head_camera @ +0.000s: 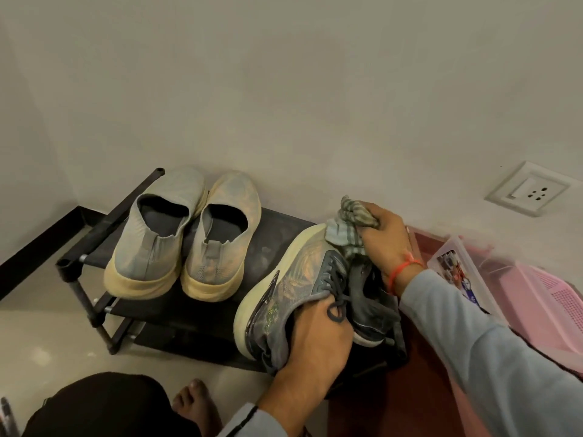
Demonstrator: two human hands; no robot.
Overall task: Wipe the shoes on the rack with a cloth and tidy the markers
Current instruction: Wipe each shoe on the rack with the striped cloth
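Observation:
A low black shoe rack [277, 234] stands against the wall. Two grey slip-on shoes [186, 234] with cream soles sit on its left half, heels toward me. My left hand [315, 342] grips a grey laced sneaker [284, 285] by its heel end, tilted above the rack's right side. My right hand [385, 241] holds a bunched grey striped cloth [350, 225] against the sneaker's toe. A second dark shoe [369, 304] lies behind the held one, partly hidden. Dark marker tips [6, 414] show at the bottom left corner.
A pink plastic basket [549, 307] and a clear box [463, 275] stand at the right on a dark red surface [410, 405]. A wall socket [530, 189] is above them. My bare foot [192, 405] and dark-clothed knee [104, 405] are on the pale floor.

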